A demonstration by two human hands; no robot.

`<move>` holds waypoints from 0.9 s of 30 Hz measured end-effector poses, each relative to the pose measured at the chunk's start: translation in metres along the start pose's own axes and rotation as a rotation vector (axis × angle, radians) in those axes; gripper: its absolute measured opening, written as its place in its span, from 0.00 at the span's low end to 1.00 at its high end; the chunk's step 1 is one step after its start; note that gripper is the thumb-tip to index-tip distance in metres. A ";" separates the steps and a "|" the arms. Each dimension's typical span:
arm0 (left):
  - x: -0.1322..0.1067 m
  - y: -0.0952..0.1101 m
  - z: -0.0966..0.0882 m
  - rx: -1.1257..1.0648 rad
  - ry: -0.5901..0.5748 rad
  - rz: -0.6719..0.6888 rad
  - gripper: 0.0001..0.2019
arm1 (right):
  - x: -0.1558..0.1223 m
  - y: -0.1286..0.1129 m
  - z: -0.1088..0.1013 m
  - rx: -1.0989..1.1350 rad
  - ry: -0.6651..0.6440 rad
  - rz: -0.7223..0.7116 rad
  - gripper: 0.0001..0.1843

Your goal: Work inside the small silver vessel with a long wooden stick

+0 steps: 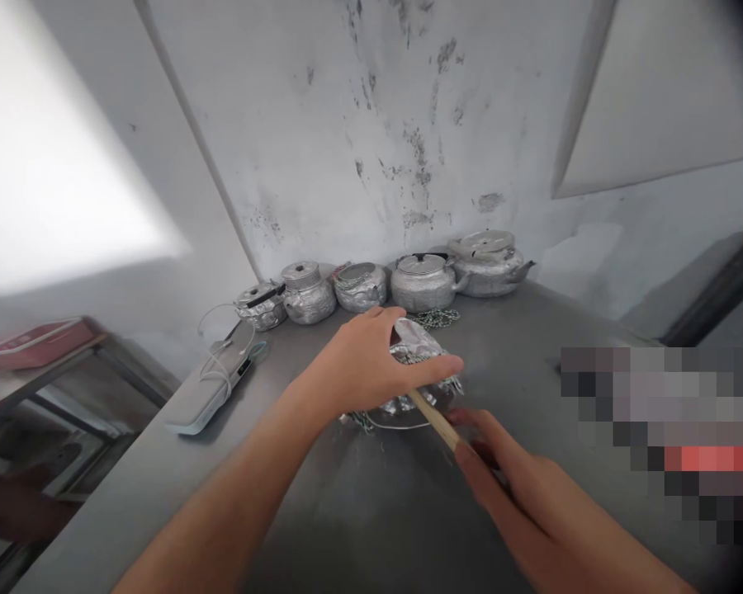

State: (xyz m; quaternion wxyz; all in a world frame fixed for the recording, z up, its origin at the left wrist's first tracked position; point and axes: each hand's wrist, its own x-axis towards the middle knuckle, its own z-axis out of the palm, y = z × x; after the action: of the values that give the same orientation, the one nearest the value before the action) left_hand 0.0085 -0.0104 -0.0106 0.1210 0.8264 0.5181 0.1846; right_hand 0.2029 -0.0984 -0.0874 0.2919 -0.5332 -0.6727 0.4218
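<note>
Got a slim pale wooden stick (435, 420) clamped in right-hand fingers (492, 433), slanting lengthwise away-left toward a crumpled silver metal vessel (418, 333) under the left hand (366, 360); can't tell that one's grip tho.

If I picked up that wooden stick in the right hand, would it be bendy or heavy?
The wooden stick would probably feel stiff, since the part showing runs straight. It's likely light too, because it looks slim.
</note>
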 end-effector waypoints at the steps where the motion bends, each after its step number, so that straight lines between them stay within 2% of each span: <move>1: -0.001 0.000 -0.002 0.015 -0.010 -0.001 0.51 | 0.000 0.001 0.000 0.003 0.004 -0.006 0.17; 4: -0.005 -0.001 -0.009 0.059 -0.057 -0.022 0.52 | 0.000 0.000 0.002 0.033 -0.049 0.043 0.19; 7: -0.006 -0.003 -0.013 0.076 -0.087 -0.048 0.50 | -0.001 -0.003 0.005 0.120 -0.146 0.195 0.25; 11: -0.002 -0.001 -0.010 0.011 -0.072 -0.027 0.40 | -0.005 -0.009 0.010 0.176 -0.090 0.312 0.21; 15: 0.004 -0.001 -0.009 -0.050 -0.044 -0.007 0.33 | -0.003 -0.010 0.013 0.148 -0.118 0.333 0.23; 20: 0.005 -0.009 -0.011 -0.138 -0.087 0.002 0.31 | 0.004 -0.002 0.021 0.031 -0.080 0.232 0.18; 23: 0.004 -0.011 -0.014 -0.152 -0.129 -0.013 0.33 | 0.008 -0.007 0.025 0.109 -0.104 0.252 0.16; 25: 0.004 -0.010 -0.015 -0.130 -0.147 0.000 0.33 | 0.012 -0.016 0.027 0.162 -0.150 0.313 0.16; 27: 0.003 -0.009 -0.017 -0.111 -0.159 0.010 0.34 | 0.017 -0.024 0.032 0.233 -0.224 0.362 0.13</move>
State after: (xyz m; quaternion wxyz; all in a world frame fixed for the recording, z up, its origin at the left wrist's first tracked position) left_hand -0.0046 -0.0039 0.0014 0.2064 0.8330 0.4918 0.1473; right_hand 0.1599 -0.0923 -0.0822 0.1945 -0.5578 -0.5410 0.5986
